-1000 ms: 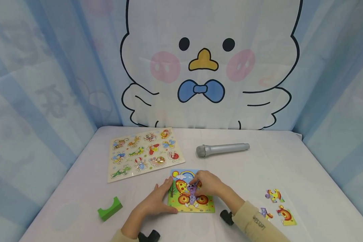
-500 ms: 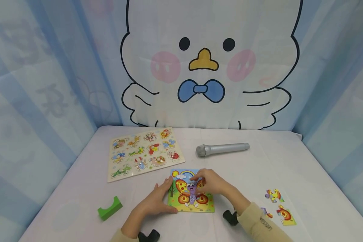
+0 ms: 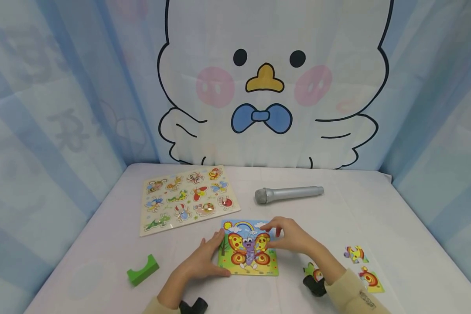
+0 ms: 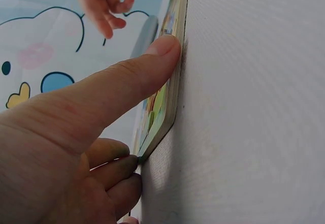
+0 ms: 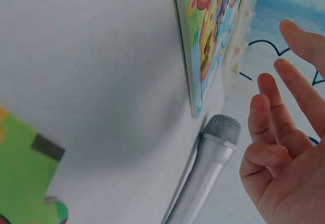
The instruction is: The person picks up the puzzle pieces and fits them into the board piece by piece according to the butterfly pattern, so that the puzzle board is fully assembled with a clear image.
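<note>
A square butterfly puzzle (image 3: 248, 253) lies on the table, its picture filled across the board. My left hand (image 3: 204, 259) rests at its left side, the straight thumb touching the edge near the lower left corner and the fingers along the left edge. In the left wrist view the thumb (image 4: 122, 84) lies against the board's edge (image 4: 175, 89). My right hand (image 3: 288, 235) hovers over the puzzle's right side, fingers loosely bent and parted. The right wrist view shows nothing between these fingers (image 5: 271, 107), which are apart from the board (image 5: 190, 56).
A wooden insect puzzle board (image 3: 188, 200) lies at the back left. A silver microphone (image 3: 288, 194) lies behind the puzzle. Loose jigsaw pieces (image 3: 356, 254) are at the right, some partly behind my right forearm. A green arch block (image 3: 143, 271) sits at the left.
My right hand has drawn back to the right and lifted off the puzzle, uncovering the butterfly's right wing. A green loose piece now shows beside the right wrist. My left hand has stayed put.
</note>
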`<state>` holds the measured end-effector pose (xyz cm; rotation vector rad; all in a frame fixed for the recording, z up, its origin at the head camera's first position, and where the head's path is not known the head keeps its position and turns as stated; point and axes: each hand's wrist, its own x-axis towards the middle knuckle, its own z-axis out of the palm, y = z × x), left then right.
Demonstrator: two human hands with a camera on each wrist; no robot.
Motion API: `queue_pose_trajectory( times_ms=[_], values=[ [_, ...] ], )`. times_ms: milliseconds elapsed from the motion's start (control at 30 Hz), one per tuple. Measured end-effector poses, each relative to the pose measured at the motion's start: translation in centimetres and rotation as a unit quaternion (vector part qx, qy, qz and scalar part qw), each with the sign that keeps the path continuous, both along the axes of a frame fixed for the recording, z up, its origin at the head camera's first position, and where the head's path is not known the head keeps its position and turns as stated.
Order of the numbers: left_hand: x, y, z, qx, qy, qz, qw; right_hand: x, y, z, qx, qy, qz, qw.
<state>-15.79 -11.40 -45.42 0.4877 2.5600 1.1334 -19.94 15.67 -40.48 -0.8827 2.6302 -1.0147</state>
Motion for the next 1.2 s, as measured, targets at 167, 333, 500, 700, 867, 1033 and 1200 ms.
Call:
queue_pose_trajectory(
  times_ms=[167,333,500,700,867,1033,1200],
  values=[
    [0.0,0.0,0.0,0.001,-0.002,0.003,1.0,0.3,1.6,0.1,-0.006,0.007,-0.02,0.9998],
    [0.0,0.1,-0.1,0.0,-0.005,0.005,1.0,0.6,3.5,0.5,0.003,0.01,-0.048,0.9988],
    [0.0,0.1,0.0,-0.002,-0.004,0.006,1.0,0.9,5.6,0.8,0.003,0.017,-0.065,0.9977],
    [0.1,0.1,0.1,-0.004,-0.005,0.007,1.0,1.4,7.9,1.3,-0.002,0.022,-0.085,0.9961],
    [0.1,0.0,0.2,-0.003,-0.008,0.009,0.9999,1.9,9.7,1.7,-0.003,0.029,-0.107,0.9938],
    [0.1,0.0,0.2,-0.001,-0.009,0.008,0.9999,2.0,11.7,1.4,0.019,0.031,-0.145,0.9888],
    [0.1,0.1,0.2,-0.001,-0.008,0.008,0.9999,2.3,13.7,0.7,0.036,0.028,-0.179,0.9828]
  ],
)
